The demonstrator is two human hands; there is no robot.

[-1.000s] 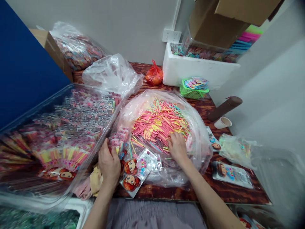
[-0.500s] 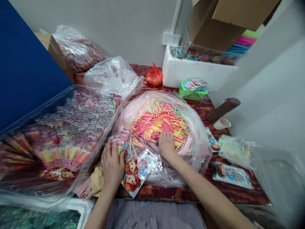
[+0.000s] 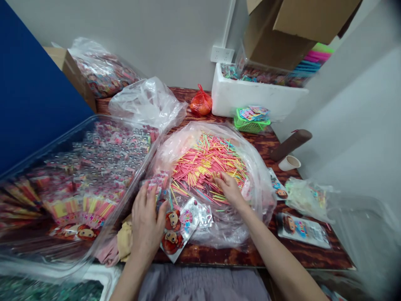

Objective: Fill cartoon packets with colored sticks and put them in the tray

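Observation:
A heap of thin pink, yellow and green sticks (image 3: 208,161) lies in an opened clear plastic bag (image 3: 263,175) at the middle of the table. My right hand (image 3: 230,189) rests on the near side of the heap, fingers curled onto the sticks. My left hand (image 3: 146,221) lies flat with fingers apart on a stack of small cartoon-printed packets (image 3: 175,228) beside the bag. Whether the right fingers hold any sticks is hidden.
A big clear bag of filled packets (image 3: 72,179) fills the left. At the back stand a white foam box (image 3: 253,94), a green basket (image 3: 250,121), an orange bag (image 3: 201,103) and cardboard boxes (image 3: 282,29). A brown tube (image 3: 291,144), paper cup (image 3: 288,163) and loose packets (image 3: 302,230) lie right.
My right hand shifted left across the sticks, then back right and a little forward. My left hand went from curled at the packets to lying flat on them.

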